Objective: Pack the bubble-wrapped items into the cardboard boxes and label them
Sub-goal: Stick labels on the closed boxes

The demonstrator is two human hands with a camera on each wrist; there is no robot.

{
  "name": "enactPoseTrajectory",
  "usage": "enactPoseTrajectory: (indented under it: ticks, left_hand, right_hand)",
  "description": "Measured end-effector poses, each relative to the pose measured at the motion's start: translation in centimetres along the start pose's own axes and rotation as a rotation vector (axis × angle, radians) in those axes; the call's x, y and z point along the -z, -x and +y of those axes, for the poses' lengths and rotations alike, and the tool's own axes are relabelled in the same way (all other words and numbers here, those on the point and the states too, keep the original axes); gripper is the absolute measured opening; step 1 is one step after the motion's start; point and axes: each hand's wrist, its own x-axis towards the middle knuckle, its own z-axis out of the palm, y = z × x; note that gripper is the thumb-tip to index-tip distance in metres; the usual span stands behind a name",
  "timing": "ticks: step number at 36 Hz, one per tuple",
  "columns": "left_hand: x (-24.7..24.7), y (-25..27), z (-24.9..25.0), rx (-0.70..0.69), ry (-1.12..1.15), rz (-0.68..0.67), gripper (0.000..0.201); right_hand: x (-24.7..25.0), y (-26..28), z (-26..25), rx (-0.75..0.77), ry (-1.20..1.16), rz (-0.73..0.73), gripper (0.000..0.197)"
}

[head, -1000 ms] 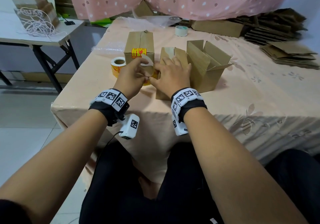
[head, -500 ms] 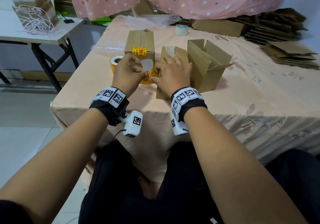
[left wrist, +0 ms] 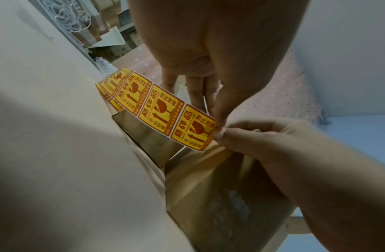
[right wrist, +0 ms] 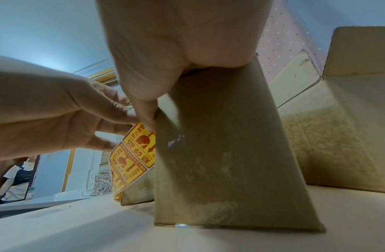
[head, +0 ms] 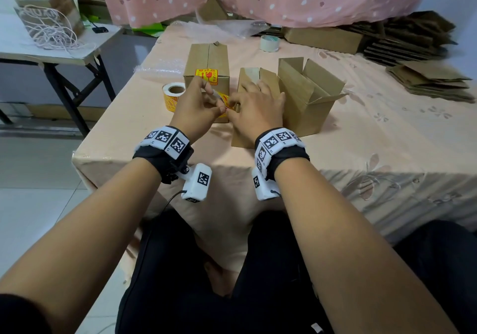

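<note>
the end of a yellow sticker strip (left wrist: 192,127) is pinched by the left hand (head: 198,106) and the right hand (head: 255,109), fingertips nearly touching, just above the near box (head: 241,137), with the other right fingers laid on that box's top. the strip is stretched long-ways from the hands off to the left, back to the sticker roll (head: 173,96) on the table (head: 387,140), so the roll is nearer the left hand. the sticker is probably to be peeled and put on the near box, right under the hands; a sticker (head: 206,74) is already on the shut box (head: 207,59) behind, and an open box (head: 307,96) is stood to the right.
</note>
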Motion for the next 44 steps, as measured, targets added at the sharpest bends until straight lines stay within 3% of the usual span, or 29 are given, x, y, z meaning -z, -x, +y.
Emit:
enactPoseTrajectory:
  ticks: [9, 21, 27, 30, 35, 44]
  left_hand:
    - [-0.6, 0.2, 0.1, -0.078, -0.187, -0.059, 0.033]
    - [-0.5, 0.0, 0.2, -0.058, -0.136, -0.043, 0.045]
    - [-0.3, 0.0, -0.1, -0.087, -0.148, -0.031, 0.042]
    - [0.2, -0.3, -0.2, -0.09, -0.159, 0.004, 0.035]
    - [1.3, -0.5, -0.3, -0.064, -0.259, 0.106, 0.027]
    - [2.9, -0.7, 0.0, 0.061, -0.414, 0.259, 0.017]
  right_hand:
    - [0.1, 0.0, -0.1, -0.003, -0.001, 0.004, 0.018]
    - [0.4, 0.1, 0.0, 0.004, -0.009, 0.004, 0.017]
    - [0.2, 0.1, 0.0, 0.005, -0.002, 0.019, 0.019]
    - [0.2, 0.1, -0.1, -0.004, -0.025, 0.03, 0.029]
    - [0.6, 0.0, -0.1, -0.035, -0.106, -0.005, 0.014]
    - [1.2, -0.1, -0.2, -0.097, -0.213, -0.032, 0.015]
